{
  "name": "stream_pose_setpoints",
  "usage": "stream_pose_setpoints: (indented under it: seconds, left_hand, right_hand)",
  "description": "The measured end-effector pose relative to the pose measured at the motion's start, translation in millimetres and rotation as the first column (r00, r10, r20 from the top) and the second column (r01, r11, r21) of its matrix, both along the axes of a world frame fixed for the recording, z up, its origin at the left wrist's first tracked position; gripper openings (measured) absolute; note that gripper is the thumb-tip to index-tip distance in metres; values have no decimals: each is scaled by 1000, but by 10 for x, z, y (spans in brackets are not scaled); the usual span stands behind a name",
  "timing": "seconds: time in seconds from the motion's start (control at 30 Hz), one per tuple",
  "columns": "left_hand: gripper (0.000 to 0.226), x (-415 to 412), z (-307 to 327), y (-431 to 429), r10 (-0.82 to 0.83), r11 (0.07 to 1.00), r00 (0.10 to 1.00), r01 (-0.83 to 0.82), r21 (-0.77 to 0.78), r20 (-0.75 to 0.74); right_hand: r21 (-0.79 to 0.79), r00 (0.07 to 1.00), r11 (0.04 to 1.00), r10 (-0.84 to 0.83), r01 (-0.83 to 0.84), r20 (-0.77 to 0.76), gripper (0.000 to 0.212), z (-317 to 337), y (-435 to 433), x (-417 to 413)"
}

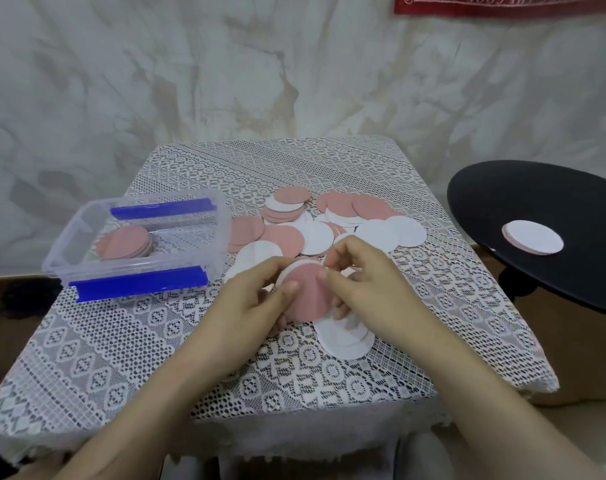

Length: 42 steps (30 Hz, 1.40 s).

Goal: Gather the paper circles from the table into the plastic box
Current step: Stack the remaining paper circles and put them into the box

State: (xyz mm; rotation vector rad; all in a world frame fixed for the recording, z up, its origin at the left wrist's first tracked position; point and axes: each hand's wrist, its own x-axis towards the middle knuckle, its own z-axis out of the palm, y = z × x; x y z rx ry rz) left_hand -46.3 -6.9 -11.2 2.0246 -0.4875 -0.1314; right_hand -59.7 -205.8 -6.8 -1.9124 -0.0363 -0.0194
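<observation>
- Both hands work above the tabletop [156, 341]: left hand [256, 301] and right hand [362, 282] have fingers curled, pinching a pink paper circle [306, 294] between them.
- I see loose circles [329, 225] — pink and white — scattered just behind the hands.
- Plastic box [128, 270] at left holds pink circles [123, 244].

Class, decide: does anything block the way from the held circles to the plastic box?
Nothing visible does. The plastic box stands open, left of the held circles; only flat loose circles and tablecloth lie between.
</observation>
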Motion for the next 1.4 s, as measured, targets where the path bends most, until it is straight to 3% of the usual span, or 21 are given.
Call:
stream_pose_setpoints:
  seconds: [0.1, 0.17, 0.27, 0.4, 0.53, 0.63, 0.83, 0.93, 1.0, 1.2, 1.4]
  left_hand:
    - [18, -8, 8, 131, 30, 995, 991, -42, 88, 133]
    - [18, -33, 30, 215, 47, 986, 974, -81, 147, 221]
    - [17, -76, 4, 289, 0, 949, 952, -96, 301, 305]
    - [11, -124, -49, 322, -26, 935, 949, -88, 344, 313]
    - [14, -133, -4, 340, -34, 931, 928, -105, 349, 372]
    - [8, -129, -34, 325, -46, 905, 937, -107, 412, 346]
    - [6, -136, -80, 321, -7, 895, 923, -166, 414, 386]
    - [13, -141, -127, 310, 6, 899, 932, -164, 407, 363]
    - [7, -138, -120, 341, 12, 913, 943, -145, 381, 332]
    - [11, -51, 13, 568, 81, 939, 944, -180, 293, 321]
    - [11, 36, 216, 857, 205, 944, 922, -275, 181, 330]
  right_hand:
    - [-19, 998, 998, 60, -59, 24, 13, 49, 93, -18]
    - [-229, 988, 970, 114, -87, 107, 3, 80, 113, -51]
    - [-494, 967, 861, 216, -123, 135, 9, 64, 173, -105]
    - [-614, 956, 779, 261, -125, 137, 18, -24, 281, -154]
    - [-643, 942, 761, 273, -89, 193, 15, 0, 351, -202]
    - [-717, 943, 684, 311, -134, 121, 17, -31, 392, -201]
    - [-708, 940, 695, 311, -124, 141, 15, -12, 426, -208]
    - [-732, 938, 671, 317, -116, 143, 18, -19, 439, -180]
    - [-724, 938, 682, 310, -105, 156, 17, -18, 442, -166]
    - [-547, 945, 832, 247, -93, 215, 7, 59, 561, -88]
    - [-426, 944, 896, 239, -124, 227, 7, 253, 884, 150]
